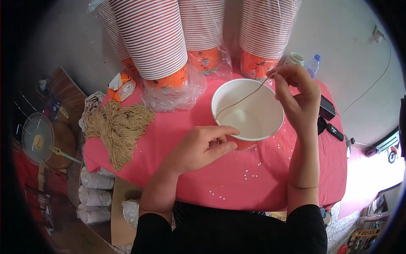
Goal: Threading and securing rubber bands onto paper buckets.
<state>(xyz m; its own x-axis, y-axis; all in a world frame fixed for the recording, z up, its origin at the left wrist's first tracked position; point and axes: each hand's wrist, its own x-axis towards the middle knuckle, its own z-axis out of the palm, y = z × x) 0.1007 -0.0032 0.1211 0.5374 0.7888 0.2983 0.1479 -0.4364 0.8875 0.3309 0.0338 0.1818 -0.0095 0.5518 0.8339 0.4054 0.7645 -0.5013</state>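
One string, one bucket, one yarn bundle, four bucket stacks. The right hand pinches the string's upper end; its long axis slants down leftward across the upright bucket's mouth. The left hand, loosely curled, touches the near rim; whether it grips cannot be told. Pink cloth covers the desk; grey wall behind.

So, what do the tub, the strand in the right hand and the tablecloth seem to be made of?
Tub: probably coated paperboard, smooth and white inside with a faint sheen and a rolled rim.
Strand: perhaps cord or yarn, dull tan; its slim curve leaves wire possible.
Tablecloth: likely fabric, matte pink-red, judging by its soft folds.
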